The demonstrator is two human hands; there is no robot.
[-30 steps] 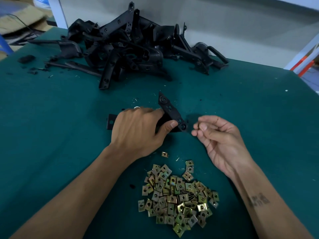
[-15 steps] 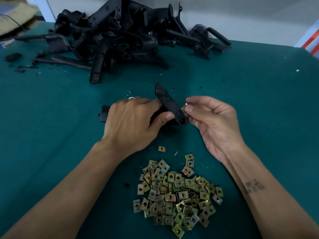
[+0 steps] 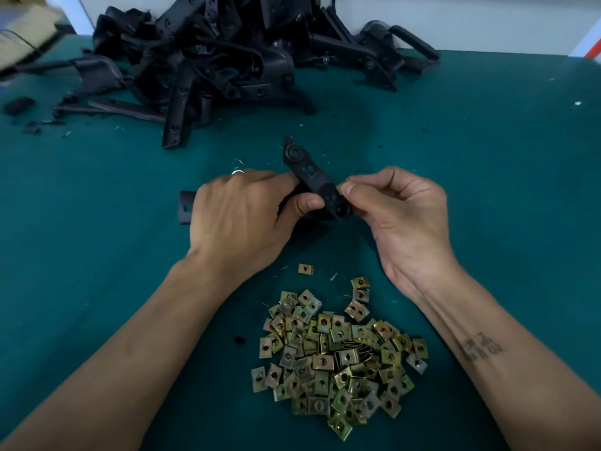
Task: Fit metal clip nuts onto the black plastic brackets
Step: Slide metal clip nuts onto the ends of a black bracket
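Head view, looking down on a green table top [image 3: 487,190]. Left hand [image 3: 240,219] grips a black plastic bracket [image 3: 320,185] at frame centre, fingers and thumb curled round its middle, its far end pointing to 11 o'clock. Right hand [image 3: 400,213], at 3 o'clock of the bracket, pinches a metal clip nut [image 3: 342,187] between thumb and forefinger, the nut touching the bracket's near right edge; only a sliver of the nut shows, so whether it has begun to seat cannot be told. A heap of loose clip nuts [image 3: 338,359] lies at 6 o'clock of the hands, one stray nut [image 3: 305,268] just beyond it; a pile of unfitted brackets [image 3: 227,56] lies at 12 o'clock. Probable risks: the nut, pushed askew, may jam or spring off the edge and fall among the loose ones; if its hole misses the bracket's hole, the fit is useless; a slack left grip may let the bracket twist under the push.
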